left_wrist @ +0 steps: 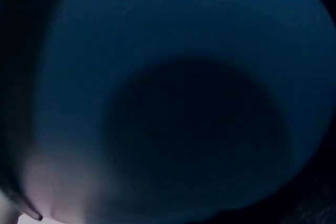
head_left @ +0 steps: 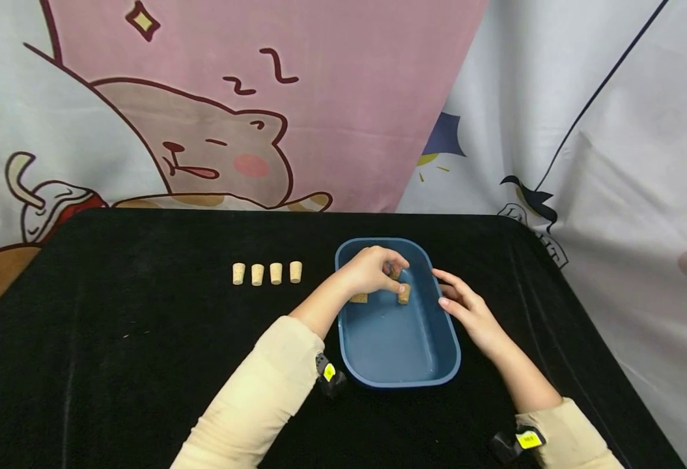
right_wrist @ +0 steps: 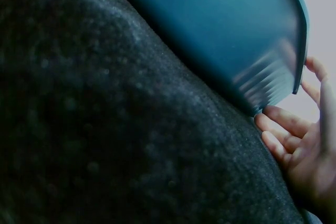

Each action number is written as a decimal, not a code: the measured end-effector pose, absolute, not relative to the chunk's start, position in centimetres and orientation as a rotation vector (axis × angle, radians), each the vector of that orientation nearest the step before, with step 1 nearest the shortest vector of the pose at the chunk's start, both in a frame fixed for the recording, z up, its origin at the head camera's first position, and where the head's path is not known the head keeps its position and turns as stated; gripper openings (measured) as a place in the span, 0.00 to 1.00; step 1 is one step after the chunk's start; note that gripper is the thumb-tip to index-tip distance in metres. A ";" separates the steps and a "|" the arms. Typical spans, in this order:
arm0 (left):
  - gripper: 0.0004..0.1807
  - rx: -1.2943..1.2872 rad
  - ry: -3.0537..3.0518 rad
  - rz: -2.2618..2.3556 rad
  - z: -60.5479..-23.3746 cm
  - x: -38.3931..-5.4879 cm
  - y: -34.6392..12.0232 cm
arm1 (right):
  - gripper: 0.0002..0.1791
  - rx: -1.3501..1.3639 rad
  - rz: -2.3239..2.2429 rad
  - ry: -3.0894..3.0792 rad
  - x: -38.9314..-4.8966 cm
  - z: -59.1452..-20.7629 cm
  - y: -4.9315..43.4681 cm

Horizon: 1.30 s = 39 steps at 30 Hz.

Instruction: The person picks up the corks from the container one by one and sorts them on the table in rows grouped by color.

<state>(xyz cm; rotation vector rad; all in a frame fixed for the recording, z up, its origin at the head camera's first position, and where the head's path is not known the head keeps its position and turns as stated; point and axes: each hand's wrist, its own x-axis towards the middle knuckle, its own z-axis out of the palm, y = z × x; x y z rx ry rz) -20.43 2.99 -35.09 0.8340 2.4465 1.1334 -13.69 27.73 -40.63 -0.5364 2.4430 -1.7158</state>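
Observation:
My left hand (head_left: 374, 270) reaches over the left wall into the blue tray (head_left: 398, 374), its thumb and fingers apart. A cork (head_left: 404, 294) sits by the thumb tip, and another cork (head_left: 395, 272) shows partly behind the fingers. Under the wrist, a third cork (head_left: 359, 298) is partly covered. Whether the fingertips touch any cork is hard to see. At the tray's right side, my right hand (head_left: 466, 311) rests with extended fingers against the rim and outer wall. The right wrist view shows those fingers (right_wrist: 286, 121) beside the tray's outer wall (right_wrist: 226, 40).
Left of the tray, several pale corks (head_left: 275, 273) stand apart in a row on the black cloth (head_left: 144, 365). A printed curtain (head_left: 349, 130) hangs behind the table. Dark blue blur fills most of the left wrist view.

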 end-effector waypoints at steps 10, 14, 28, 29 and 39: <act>0.24 0.811 2.496 1.044 -36.2 -20.3 4.2 | 0.28 -0.545 -1.733 2.432 -13.7 -40.8 27.9; 0.23 0.846 2.516 0.984 -36.4 -20.3 4.3 | 0.28 -0.537 -1.724 2.431 -13.7 -40.8 27.9; 0.18 0.931 2.622 0.797 -36.6 -20.2 4.7 | 0.27 -0.547 -1.733 2.448 -13.8 -40.8 27.8; 0.18 0.936 2.627 0.789 -36.5 -20.2 4.7 | 0.27 -0.546 -1.734 2.450 -13.8 -40.8 27.8; 0.17 0.999 2.631 0.757 -36.4 -20.2 4.5 | 0.28 -0.544 -1.715 2.448 -13.8 -40.8 27.8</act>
